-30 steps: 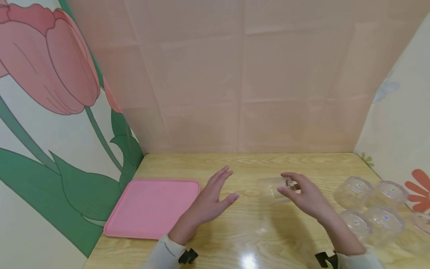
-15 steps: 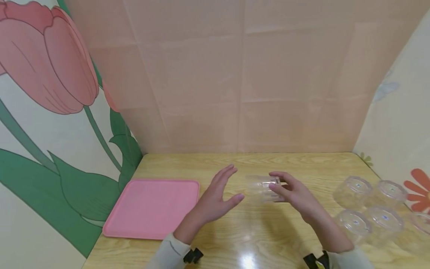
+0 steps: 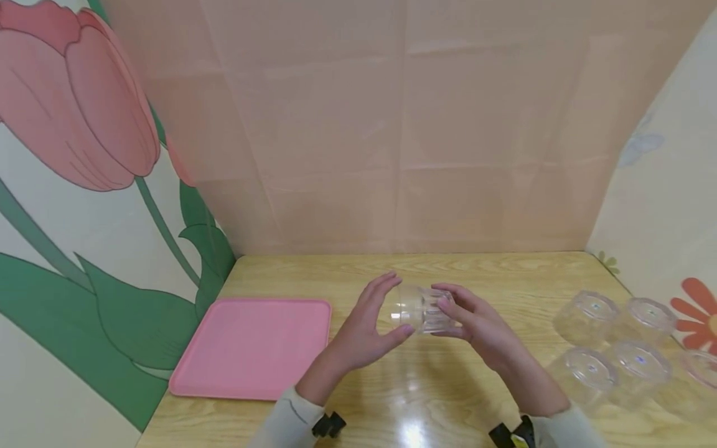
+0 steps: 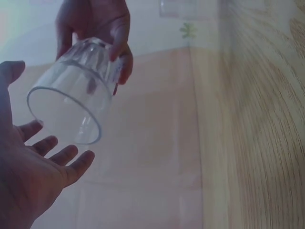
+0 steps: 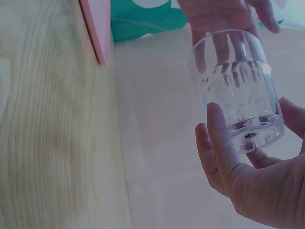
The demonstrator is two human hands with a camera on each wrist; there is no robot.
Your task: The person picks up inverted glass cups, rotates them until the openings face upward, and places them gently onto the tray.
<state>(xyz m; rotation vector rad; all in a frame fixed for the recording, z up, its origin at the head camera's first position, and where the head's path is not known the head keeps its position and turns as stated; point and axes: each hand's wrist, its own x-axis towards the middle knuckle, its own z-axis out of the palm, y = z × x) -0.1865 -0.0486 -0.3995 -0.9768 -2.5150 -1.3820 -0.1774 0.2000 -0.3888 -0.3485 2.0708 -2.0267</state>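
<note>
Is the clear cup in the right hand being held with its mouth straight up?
No, the cup is tipped sideways in the right hand, its open end facing the left hand.

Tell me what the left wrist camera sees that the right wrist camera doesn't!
Only the left wrist view: a small green flower print and a bit of something clear at the top edge, too cut off to name.

Only the right wrist view: the pink tray's edge and a painted green leaf.

Both: the clear tumbler, right hand, left hand, wood-grain tabletop and pink backdrop.
</note>
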